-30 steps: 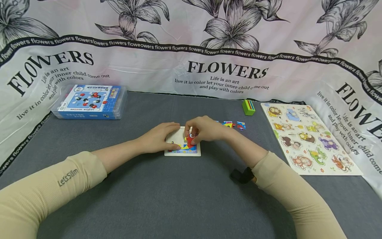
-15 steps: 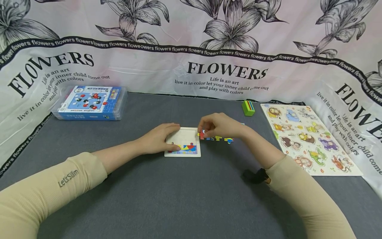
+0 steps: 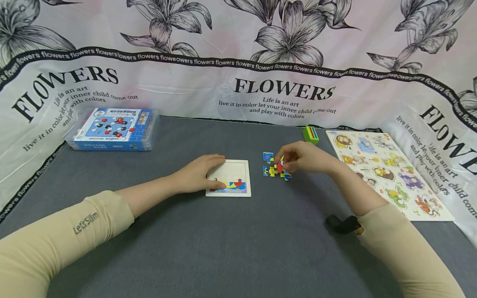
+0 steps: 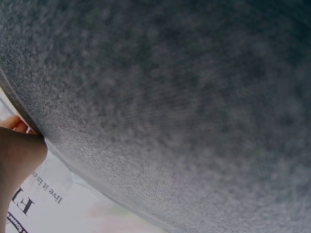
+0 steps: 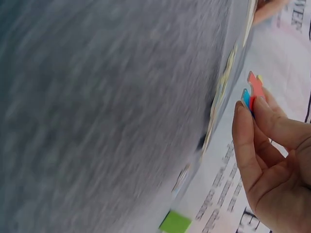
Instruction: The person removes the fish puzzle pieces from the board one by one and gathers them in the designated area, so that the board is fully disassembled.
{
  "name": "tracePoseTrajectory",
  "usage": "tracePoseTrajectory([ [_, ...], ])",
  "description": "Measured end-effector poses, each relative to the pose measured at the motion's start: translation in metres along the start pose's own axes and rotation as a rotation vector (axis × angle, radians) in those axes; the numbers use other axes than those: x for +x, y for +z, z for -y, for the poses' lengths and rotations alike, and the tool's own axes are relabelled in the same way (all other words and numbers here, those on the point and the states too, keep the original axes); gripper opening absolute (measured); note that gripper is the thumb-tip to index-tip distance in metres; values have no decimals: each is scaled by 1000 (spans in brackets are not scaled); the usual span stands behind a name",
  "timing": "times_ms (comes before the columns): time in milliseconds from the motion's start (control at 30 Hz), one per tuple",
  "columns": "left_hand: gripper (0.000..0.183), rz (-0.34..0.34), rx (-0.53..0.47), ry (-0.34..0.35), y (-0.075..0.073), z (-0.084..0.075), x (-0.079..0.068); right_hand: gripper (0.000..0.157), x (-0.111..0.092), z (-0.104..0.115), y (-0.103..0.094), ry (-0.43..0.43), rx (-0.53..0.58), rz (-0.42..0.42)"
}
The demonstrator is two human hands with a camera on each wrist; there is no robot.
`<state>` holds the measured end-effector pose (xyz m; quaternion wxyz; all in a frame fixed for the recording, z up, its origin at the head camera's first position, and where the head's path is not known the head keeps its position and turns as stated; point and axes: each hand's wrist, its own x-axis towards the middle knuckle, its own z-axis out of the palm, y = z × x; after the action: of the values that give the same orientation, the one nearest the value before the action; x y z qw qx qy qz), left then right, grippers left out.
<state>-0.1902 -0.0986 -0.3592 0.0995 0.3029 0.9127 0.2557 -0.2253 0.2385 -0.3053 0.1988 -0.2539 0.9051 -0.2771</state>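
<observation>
My left hand (image 3: 197, 174) rests on the left side of a small pale puzzle tray (image 3: 246, 167), its thumb over the pieces and its fingers reaching to the far left corner. Colourful jigsaw pieces (image 3: 238, 187) line the tray's near side; bare board shows beyond them. My right hand (image 3: 305, 157) pinches a red jigsaw piece (image 5: 256, 89) with a blue part and a yellow tip between thumb and fingers. In the head view it is over several loose jigsaw pieces (image 3: 267, 157) right of the tray, partly hiding them.
A green block with coloured stripes (image 3: 310, 135) stands behind my right hand. An animal puzzle board (image 3: 395, 178) lies at the right, partly behind the right forearm. A clear box with a molecule picture (image 3: 112, 129) sits at the back left, before a flower-printed cloth (image 3: 179, 87).
My right hand has carried the red jigsaw piece from over the tray rightward to the loose pieces, uncovering the tray's right side. My left hand has stayed in place.
</observation>
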Motion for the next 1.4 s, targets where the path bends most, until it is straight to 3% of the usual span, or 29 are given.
tracePoseTrajectory([
  [367, 80, 2, -3, -10, 0, 0, -1, 25, -18, -28, -19, 76, 30, 22],
  [633, 80, 4, -4, -7, 0, 0, 0, 12, -25, -40, -21, 128, 52, 52],
  [1400, 80, 2, -9, 1, 1, 1, 0, 13, -26, -39, -22, 216, 10, 46],
])
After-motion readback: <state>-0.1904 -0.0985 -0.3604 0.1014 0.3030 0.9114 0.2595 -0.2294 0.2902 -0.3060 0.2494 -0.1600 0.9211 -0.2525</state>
